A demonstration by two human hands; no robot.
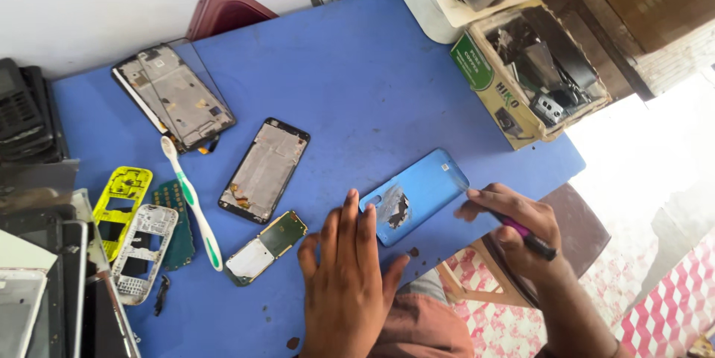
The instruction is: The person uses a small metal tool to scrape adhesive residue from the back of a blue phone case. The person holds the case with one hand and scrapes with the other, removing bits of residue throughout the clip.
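A light blue phone back cover point(421, 190) lies on the blue table point(357, 82), with a scraped, torn patch near its lower end. My left hand point(346, 276) rests flat with fingers spread, its fingertips touching the cover's lower-left corner. My right hand point(518, 227) grips a thin tool with a pink and black handle point(521, 230); the tool's metal tip reaches the cover's upper right edge.
Two bare phone frames point(264, 170) point(173, 97), a small circuit board point(267, 246), a white and green toothbrush point(192, 203), and yellow and white keypad shells point(119, 205) lie to the left. A cardboard box of parts point(532, 75) and a white tub point(436, 4) stand far right.
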